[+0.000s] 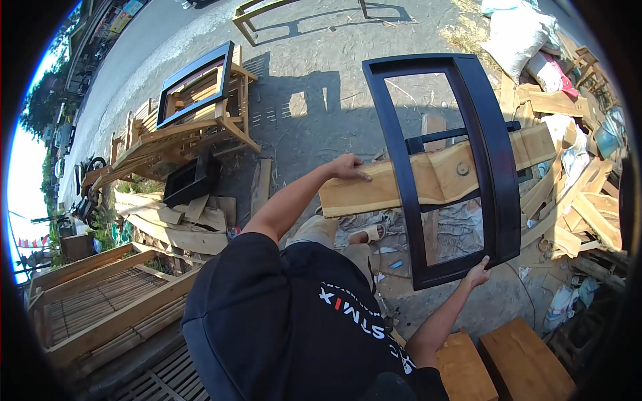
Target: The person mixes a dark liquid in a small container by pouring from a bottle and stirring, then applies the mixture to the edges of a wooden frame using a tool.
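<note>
Black-painted curved wooden frame (461, 167): rigid, probably moderately heavy; lies across raw wooden plank (381, 190).
Grip points: outer rails, not thin crossbars.
Right hand (478, 273): fingers clamped on frame's lower corner.
Left hand (349, 167): fingers flat on plank.

Head view, looking down over a black-shirted torso. The left hand (349, 167) rests flat on the end of a pale, rough-edged wooden plank (441, 177) that passes behind a black-painted, curved rectangular wooden frame (498, 160). The right hand (479, 273) grips the frame's lower corner, fingers (483, 262) wrapped over its edge. Left of the plank stand unpainted wooden chair frames (200, 127) bearing a second black frame (194, 83); concrete ground (314, 80) lies beneath.
</note>
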The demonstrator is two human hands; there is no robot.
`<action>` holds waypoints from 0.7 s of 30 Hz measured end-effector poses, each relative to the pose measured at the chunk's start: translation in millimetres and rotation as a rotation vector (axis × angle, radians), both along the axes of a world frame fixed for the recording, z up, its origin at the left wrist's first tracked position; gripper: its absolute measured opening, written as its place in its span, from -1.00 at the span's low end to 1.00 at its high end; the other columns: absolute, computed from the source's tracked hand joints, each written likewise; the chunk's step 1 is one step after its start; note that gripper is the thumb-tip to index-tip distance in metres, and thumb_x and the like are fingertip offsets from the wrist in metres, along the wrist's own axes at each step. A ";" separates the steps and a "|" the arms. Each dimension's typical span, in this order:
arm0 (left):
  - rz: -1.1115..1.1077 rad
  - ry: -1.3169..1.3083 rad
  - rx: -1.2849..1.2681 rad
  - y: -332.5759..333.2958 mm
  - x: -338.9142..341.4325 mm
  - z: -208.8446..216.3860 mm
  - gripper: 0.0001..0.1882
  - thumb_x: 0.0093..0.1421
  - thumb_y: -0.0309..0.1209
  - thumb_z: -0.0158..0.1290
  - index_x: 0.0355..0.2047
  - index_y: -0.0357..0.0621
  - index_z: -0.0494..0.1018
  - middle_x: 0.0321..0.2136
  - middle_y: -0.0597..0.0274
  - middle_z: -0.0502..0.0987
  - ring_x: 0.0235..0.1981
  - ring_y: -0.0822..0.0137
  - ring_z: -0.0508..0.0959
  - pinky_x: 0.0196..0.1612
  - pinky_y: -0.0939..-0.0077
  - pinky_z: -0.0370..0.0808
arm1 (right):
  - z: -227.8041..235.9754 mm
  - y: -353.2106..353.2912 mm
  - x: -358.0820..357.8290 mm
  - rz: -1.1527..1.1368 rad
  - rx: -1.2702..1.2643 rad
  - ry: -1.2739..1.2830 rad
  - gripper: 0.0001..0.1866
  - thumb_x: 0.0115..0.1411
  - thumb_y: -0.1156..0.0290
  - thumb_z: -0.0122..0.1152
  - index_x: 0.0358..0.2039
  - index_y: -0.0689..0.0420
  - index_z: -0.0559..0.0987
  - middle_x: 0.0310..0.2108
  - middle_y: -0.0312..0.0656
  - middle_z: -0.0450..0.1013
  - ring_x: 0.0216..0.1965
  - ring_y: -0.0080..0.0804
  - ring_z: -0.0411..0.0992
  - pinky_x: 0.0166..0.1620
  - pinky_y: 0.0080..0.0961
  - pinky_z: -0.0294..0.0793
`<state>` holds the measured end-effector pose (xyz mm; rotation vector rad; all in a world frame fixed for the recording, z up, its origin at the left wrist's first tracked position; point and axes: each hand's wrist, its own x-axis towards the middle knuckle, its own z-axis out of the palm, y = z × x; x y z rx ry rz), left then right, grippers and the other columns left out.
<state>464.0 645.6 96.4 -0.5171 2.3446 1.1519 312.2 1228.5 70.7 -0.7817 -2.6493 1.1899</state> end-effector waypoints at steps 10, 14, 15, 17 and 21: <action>0.009 -0.002 0.003 -60.4 -74.8 11.0 -0.39 0.05 0.15 0.42 -0.28 -0.24 0.71 -0.47 0.24 0.68 -0.43 0.43 0.62 -0.26 0.33 0.54 | 3.2 -60.6 13.0 -0.201 0.098 -0.099 -0.16 0.30 -0.15 0.22 0.13 0.53 0.48 0.11 0.42 0.47 0.19 0.38 0.42 0.29 -0.03 0.36; -0.026 -0.039 -0.094 -64.6 -82.8 2.6 -0.41 0.15 0.13 0.36 -0.25 -0.25 0.71 -0.46 0.21 0.69 -0.37 0.42 0.64 -0.22 0.36 0.55 | 11.2 -64.2 20.0 -0.225 0.113 -0.159 -0.06 0.22 -0.16 0.31 0.28 0.45 0.36 0.20 0.41 0.41 0.25 0.31 0.39 0.33 -0.05 0.34; -0.047 -0.009 -0.103 -72.2 -77.5 1.0 -0.39 0.18 0.13 0.32 -0.19 -0.27 0.69 -0.41 0.17 0.69 -0.33 0.38 0.65 -0.19 0.36 0.55 | 15.0 -76.3 22.7 -0.247 0.094 -0.200 -0.01 0.19 -0.18 0.34 0.32 0.43 0.31 0.22 0.40 0.40 0.27 0.30 0.37 0.34 -0.07 0.33; -0.096 0.058 -0.106 -80.7 -70.7 1.9 -0.34 0.24 0.14 0.26 -0.09 -0.32 0.64 -0.33 0.11 0.70 -0.25 0.32 0.67 -0.14 0.37 0.56 | 24.8 -88.0 28.1 -0.271 0.049 -0.203 0.10 0.12 -0.22 0.38 0.39 0.39 0.22 0.24 0.38 0.38 0.29 0.28 0.36 0.36 -0.10 0.32; -0.049 0.320 -0.105 -69.4 -59.2 7.2 -0.39 0.29 0.00 0.26 0.08 -0.30 0.54 -0.14 -0.08 0.68 -0.15 0.09 0.68 -0.02 0.22 0.59 | 43.3 -91.5 43.1 -0.306 -0.040 -0.199 0.24 0.04 -0.30 0.42 0.45 0.34 0.11 0.23 0.40 0.39 0.28 0.26 0.39 0.34 -0.11 0.36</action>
